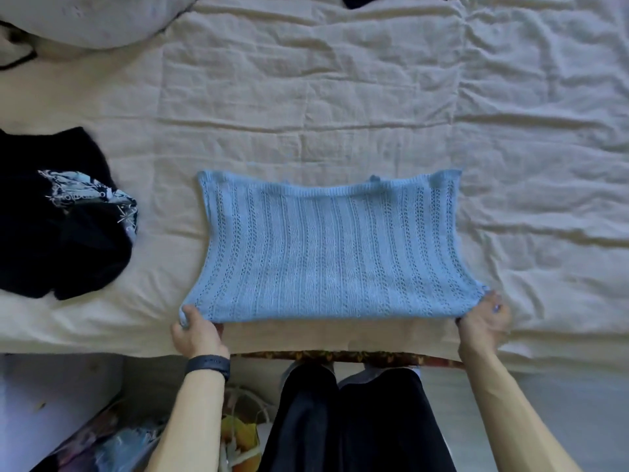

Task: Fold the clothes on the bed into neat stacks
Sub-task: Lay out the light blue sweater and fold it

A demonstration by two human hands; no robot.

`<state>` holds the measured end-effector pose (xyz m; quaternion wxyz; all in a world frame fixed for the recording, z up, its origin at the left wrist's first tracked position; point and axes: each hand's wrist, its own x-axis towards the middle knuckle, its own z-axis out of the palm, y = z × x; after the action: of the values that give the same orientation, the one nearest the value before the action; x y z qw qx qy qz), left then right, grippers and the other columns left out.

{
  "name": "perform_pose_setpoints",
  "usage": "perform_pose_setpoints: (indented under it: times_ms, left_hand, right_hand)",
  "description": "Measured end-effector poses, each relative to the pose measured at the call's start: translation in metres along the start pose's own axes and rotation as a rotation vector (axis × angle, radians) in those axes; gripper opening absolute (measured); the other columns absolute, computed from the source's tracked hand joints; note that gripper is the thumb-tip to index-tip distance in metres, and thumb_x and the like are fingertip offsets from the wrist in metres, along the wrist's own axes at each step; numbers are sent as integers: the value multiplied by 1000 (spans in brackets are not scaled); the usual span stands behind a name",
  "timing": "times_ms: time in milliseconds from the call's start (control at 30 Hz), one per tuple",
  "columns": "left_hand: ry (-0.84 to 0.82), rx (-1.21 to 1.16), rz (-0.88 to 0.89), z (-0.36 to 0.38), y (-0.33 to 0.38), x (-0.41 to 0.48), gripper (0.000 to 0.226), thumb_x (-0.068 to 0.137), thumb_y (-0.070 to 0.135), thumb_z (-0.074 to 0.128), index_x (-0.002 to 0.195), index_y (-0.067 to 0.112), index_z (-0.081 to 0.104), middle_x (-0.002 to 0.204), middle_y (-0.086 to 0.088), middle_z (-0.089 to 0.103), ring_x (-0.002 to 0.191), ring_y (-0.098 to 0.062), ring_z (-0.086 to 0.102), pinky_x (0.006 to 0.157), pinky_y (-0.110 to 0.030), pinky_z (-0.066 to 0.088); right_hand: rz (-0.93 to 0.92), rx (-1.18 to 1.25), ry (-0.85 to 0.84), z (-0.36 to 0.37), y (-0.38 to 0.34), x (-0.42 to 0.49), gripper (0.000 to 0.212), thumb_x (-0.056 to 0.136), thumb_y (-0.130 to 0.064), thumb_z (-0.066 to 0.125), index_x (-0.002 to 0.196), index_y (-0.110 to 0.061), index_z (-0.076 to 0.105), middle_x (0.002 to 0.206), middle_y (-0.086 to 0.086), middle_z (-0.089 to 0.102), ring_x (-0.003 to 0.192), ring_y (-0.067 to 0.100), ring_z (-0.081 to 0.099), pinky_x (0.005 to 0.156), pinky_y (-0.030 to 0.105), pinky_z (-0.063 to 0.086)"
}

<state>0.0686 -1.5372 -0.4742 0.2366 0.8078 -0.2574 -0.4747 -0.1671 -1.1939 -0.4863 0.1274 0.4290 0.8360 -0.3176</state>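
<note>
Light blue openwork knit top (335,248) flat on cream wrinkled bedsheet (340,97), near bed edge, ribbed hem far side. Left hand (197,330) fingers pinch near-left corner; right hand (483,318) fingers pinch near-right corner.

dark garment (360,0) cut off at top edge

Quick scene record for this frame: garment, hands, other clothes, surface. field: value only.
garment: blue knit top, spread flat on the bed
left hand: pinching the near-left corner
right hand: pinching the near-right corner
other clothes: dark pile at left, apart from the top
surface: wrinkled cream sheet
</note>
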Motion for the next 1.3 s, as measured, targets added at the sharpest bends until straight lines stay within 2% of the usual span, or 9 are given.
perform_pose_setpoints:
  times_ms: [133, 233, 333, 433, 633, 767, 933, 1100, 1300]
  left_hand:
    - [-47, 197, -140, -25, -26, 16, 22, 100, 28, 59, 108, 7, 58, 101, -16, 60, 62, -19, 53, 43, -22, 45]
    - [-11, 433, -54, -24, -30, 17, 41, 98, 28, 62, 125, -2, 55, 118, -29, 61, 84, -34, 60, 64, -37, 51]
    - [7, 781, 540, -8, -23, -4, 63, 88, 39, 58, 133, -4, 50, 135, -31, 50, 124, -46, 49, 102, -49, 40]
    - [-306, 1042, 1203, 29, -25, -27, 67, 87, 40, 56, 143, 3, 50, 149, -25, 43, 137, -41, 40, 113, -50, 27]
    - [-687, 1570, 1542, 120, -51, -11, 66, 99, 60, 24, 158, 40, 3, 168, 4, -4, 154, -19, -3, 121, -58, -5]
    - [-452, 1599, 1501, 127, -12, 57, 66, 98, 66, 21, 158, 38, 16, 167, -2, 11, 154, -23, 5, 120, -41, -19]
    - [-361, 1555, 1514, 125, 10, 58, 67, 98, 63, 26, 157, 35, 16, 168, 0, 5, 155, -22, -2, 116, -50, -24]
    - [-378, 1495, 1398, 151, 3, 30, 65, 96, 64, 24, 157, 43, 10, 168, 0, 3, 154, -29, -4, 117, -56, -14]
    - [-168, 1454, 1169, 168, 34, 43, 67, 96, 63, 16, 158, 40, 12, 169, -2, 0, 154, -30, -4, 118, -64, -6]
  right_hand:
    - [44, -165, -64, -7, 29, 0, 53, 107, -48, 32, 107, -2, 59, 108, 28, 66, 101, 46, 63, 95, 50, 48]
    - [71, -153, -8, -7, 26, -4, 43, 108, -32, 39, 122, 4, 57, 126, 29, 61, 119, 46, 54, 101, 43, 38]
    - [-227, -334, 66, 2, 11, -24, 53, 103, -39, 40, 137, 0, 51, 145, 26, 47, 136, 42, 40, 114, 46, 26]
    - [-827, -500, -122, 32, -2, -70, 63, 96, -48, 44, 141, -5, 52, 153, 19, 43, 142, 38, 38, 115, 52, 27]
    - [-1418, -787, -348, 137, -2, -103, 63, 103, -54, 38, 161, -30, 27, 170, 4, 14, 157, 24, 10, 123, 59, 9]
    - [-1359, -981, -216, 139, -28, -16, 69, 102, -69, 19, 162, -41, 3, 171, 0, 1, 157, 18, -8, 122, 58, -7]
    - [-1002, -940, -90, 101, -70, 40, 74, 97, -69, 21, 162, -35, 13, 171, 1, -4, 157, 18, -12, 122, 60, -8]
    - [-1332, -960, -310, 118, -66, -7, 71, 100, -67, 19, 162, -39, -1, 170, -3, -15, 156, 19, -17, 122, 51, -18]
    - [-1217, -984, -315, 123, -99, 53, 67, 99, -70, 15, 160, -46, 0, 170, -4, -14, 156, 16, -15, 123, 56, -12]
